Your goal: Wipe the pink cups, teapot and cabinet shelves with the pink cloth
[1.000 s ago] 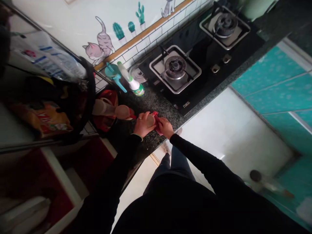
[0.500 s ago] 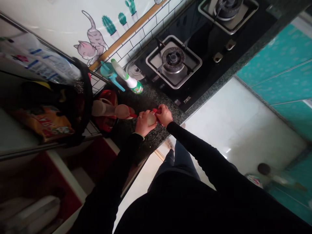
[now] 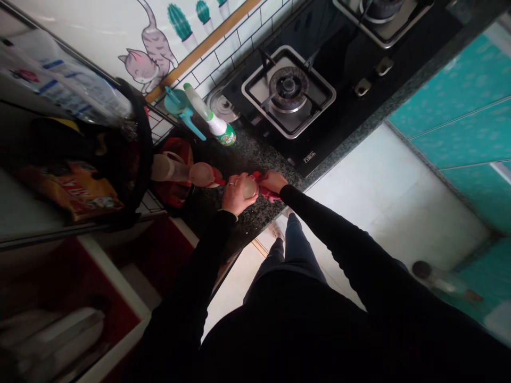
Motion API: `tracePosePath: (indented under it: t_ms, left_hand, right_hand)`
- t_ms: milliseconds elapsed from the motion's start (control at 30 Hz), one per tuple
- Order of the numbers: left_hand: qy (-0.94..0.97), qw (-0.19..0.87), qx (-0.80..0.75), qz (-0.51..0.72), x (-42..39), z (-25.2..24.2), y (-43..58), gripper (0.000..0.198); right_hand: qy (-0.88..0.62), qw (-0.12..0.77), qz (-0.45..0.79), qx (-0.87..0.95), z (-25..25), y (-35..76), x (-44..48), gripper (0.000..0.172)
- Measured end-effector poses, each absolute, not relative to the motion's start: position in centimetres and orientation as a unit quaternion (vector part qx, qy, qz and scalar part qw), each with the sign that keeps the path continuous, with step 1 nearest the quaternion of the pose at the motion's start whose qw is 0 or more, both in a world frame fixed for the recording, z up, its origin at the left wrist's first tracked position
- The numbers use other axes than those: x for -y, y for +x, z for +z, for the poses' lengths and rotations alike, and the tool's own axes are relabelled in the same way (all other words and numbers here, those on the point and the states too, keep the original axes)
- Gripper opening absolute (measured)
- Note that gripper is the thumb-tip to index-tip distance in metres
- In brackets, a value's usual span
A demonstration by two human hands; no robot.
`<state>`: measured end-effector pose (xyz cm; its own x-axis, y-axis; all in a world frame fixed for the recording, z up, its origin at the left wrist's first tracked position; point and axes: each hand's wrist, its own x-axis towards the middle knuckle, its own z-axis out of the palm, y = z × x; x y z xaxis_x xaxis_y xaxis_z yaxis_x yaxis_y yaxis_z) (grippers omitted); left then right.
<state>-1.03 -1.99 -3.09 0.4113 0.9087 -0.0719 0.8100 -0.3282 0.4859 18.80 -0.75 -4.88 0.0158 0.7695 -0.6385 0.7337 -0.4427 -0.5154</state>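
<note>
My left hand (image 3: 235, 198) is wrapped round a small seasoning jar (image 3: 250, 187) with a pale round top and a red part at its side. My right hand (image 3: 273, 181) grips a reddish-pink cloth (image 3: 272, 197) against the right side of that jar; its fingertips are partly hidden. A similar jar (image 3: 202, 174) with a red handle stands on the counter just left of my left hand. Further left is another pale container (image 3: 163, 168), in front of a red package (image 3: 178, 151).
A gas stove (image 3: 315, 106) lies to the upper right on the dark granite counter (image 3: 255, 218). Behind the jars stand a green-and-white spray bottle (image 3: 225, 133) and a turquoise jug (image 3: 175, 101). A black rack (image 3: 146, 143) with packages rises at left, above an open drawer (image 3: 115, 282).
My right hand has shifted slightly right, its fingers stretched further along the jar's side, and more of the cloth shows below it. My left hand keeps hold of the jar.
</note>
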Motion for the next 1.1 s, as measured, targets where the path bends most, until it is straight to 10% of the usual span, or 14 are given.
tracePosePath:
  t_ms: [400, 800, 1100]
  left_hand:
    - [0.812, 0.225, -0.527, 0.111, 1.8, -3.5, -1.2, 0.087]
    - [0.814, 0.220, -0.525, 0.114, 1.9, -3.3, -1.4, 0.086]
    - [0.802, 0.220, -0.548, 0.090, 1.9, -2.7, -1.2, 0.092]
  right_hand:
    - [-0.693, 0.164, 0.415, 0.566, -5.8, 16.9, -0.3, 0.030]
    - [-0.740, 0.078, 0.400, 0.535, -5.0, 19.1, 2.3, 0.026]
    - [-0.631, 0.369, 0.393, 0.558, -5.6, 16.3, 0.5, 0.031]
